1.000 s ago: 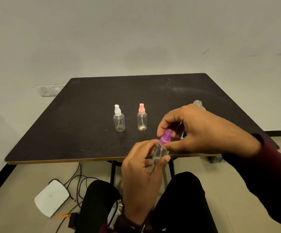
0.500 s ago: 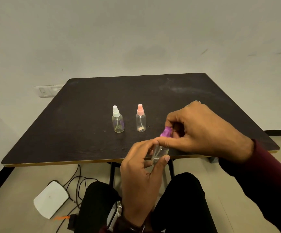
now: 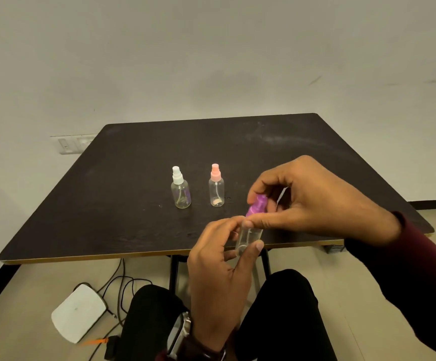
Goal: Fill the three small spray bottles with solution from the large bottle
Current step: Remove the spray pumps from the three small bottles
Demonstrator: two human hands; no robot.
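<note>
My left hand [image 3: 219, 272] grips the clear body of a small spray bottle [image 3: 248, 237] over the table's front edge. My right hand [image 3: 308, 201] pinches its purple spray cap [image 3: 257, 207], which is tilted to the right on the bottle's neck. Two more small clear spray bottles stand upright mid-table: one with a white cap [image 3: 180, 188] on the left, one with a pink cap [image 3: 216, 187] beside it. The large bottle is hidden behind my right hand.
The dark table [image 3: 133, 204] has a tan front edge. On the floor below left lie a white flat device [image 3: 77, 312] and black cables [image 3: 117, 280]. My knees in black trousers [image 3: 276, 308] are under the front edge. A wall socket [image 3: 68, 144] sits at left.
The purple cap has tipped from upright to the right as my right hand turned it. The large bottle's neck, visible one second ago, is now covered by my right hand.
</note>
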